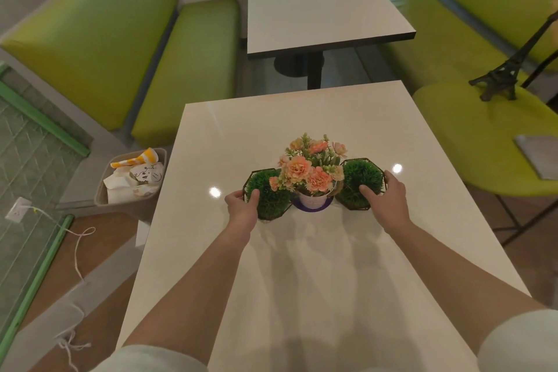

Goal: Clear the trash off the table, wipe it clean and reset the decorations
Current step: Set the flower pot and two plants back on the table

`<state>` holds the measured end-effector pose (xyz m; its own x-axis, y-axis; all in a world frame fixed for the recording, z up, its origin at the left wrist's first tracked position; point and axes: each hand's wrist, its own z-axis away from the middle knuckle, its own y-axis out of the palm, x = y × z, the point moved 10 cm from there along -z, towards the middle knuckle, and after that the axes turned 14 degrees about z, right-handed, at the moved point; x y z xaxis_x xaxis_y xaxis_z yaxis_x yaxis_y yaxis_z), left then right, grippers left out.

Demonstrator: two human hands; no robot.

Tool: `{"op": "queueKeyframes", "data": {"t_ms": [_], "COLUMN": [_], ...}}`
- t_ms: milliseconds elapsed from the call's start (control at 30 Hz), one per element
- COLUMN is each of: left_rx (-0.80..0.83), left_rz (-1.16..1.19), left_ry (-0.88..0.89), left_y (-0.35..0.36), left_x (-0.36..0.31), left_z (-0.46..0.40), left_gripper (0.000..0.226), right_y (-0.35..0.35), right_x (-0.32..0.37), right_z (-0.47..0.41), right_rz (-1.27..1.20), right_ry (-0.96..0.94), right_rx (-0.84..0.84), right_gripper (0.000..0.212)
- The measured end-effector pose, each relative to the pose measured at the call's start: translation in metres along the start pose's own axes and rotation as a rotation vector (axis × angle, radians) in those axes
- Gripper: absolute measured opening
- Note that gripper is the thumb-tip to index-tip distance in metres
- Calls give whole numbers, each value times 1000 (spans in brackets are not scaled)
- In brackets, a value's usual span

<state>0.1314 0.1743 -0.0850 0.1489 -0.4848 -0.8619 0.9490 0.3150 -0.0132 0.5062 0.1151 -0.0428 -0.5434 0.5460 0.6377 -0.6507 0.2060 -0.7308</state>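
— While we have both hands on the decorations, how do we think they will handle?

— Lightly, we judge. Our left hand (241, 204) curls thumb and fingers round the left green moss ball in its dark wire hexagon frame (267, 193); our right hand (385, 195) does the same on the right green moss ball in its matching wire frame (360, 183). The frames look stiff, the tufts soft, so we should hold the wire, not the greenery.

— And the middle piece?

— The small white metal pail of peach artificial flowers (312, 180) stands between them, touching or nearly so. It looks top-heavy; we would take it by the pail.

— Where does the group sit?

— Midway across the glossy cream tabletop (302, 266), well in from both side edges, with bare surface towards the far edge and the near edge.

— Anything beside us?

— The grey bin of paper trash (133, 180) is just off the left edge; the dark Eiffel Tower model (502, 75) is on the round yellow-green seat (471, 142), off the right edge.
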Motion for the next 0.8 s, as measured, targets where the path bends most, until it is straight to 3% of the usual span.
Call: {"op": "queueKeyframes", "data": {"t_ms": [300, 567, 800], "left_rx": [-9, -64, -247], "left_rz": [-84, -199, -310], "left_ry": [35, 35, 110], "left_y": [-2, -3, 2], "left_x": [-11, -9, -24], "left_z": [16, 45, 94], "left_gripper": [60, 56, 62], "right_y": [-3, -25, -62], "right_x": [7, 1, -28], "right_z": [4, 21, 32], "right_rz": [54, 47, 18], "right_ry": [-36, -70, -68], "right_rx": [23, 29, 35], "right_gripper": [78, 61, 58]}}
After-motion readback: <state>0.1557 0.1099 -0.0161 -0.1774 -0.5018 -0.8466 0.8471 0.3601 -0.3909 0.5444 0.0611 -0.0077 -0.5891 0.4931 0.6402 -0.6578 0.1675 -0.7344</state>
